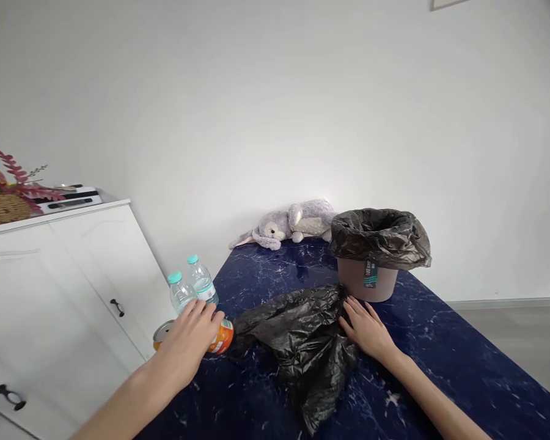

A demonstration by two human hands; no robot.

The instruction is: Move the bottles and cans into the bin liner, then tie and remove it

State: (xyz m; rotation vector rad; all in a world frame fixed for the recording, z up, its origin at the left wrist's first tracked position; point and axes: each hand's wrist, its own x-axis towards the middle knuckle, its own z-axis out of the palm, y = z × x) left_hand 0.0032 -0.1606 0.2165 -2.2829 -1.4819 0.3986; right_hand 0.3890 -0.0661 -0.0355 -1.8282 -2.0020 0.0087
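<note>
A plain, pale wall [275, 98] rises beyond the table's far edge, brightest just above that edge and greyer higher up. The light is soft and even. The table [431, 330] has a dark blue top with white, marble-like veining. Past its right edge lie a greyish floor [531, 327] and a pale skirting board [508, 303]. Beside its left edge stands a white cabinet [73, 293] with moulded doors and dark handles [117, 307]; on top sit a woven basket [4, 211] with reddish leaves [16, 171] and a black-and-white object [76, 200], too small to identify.
</note>
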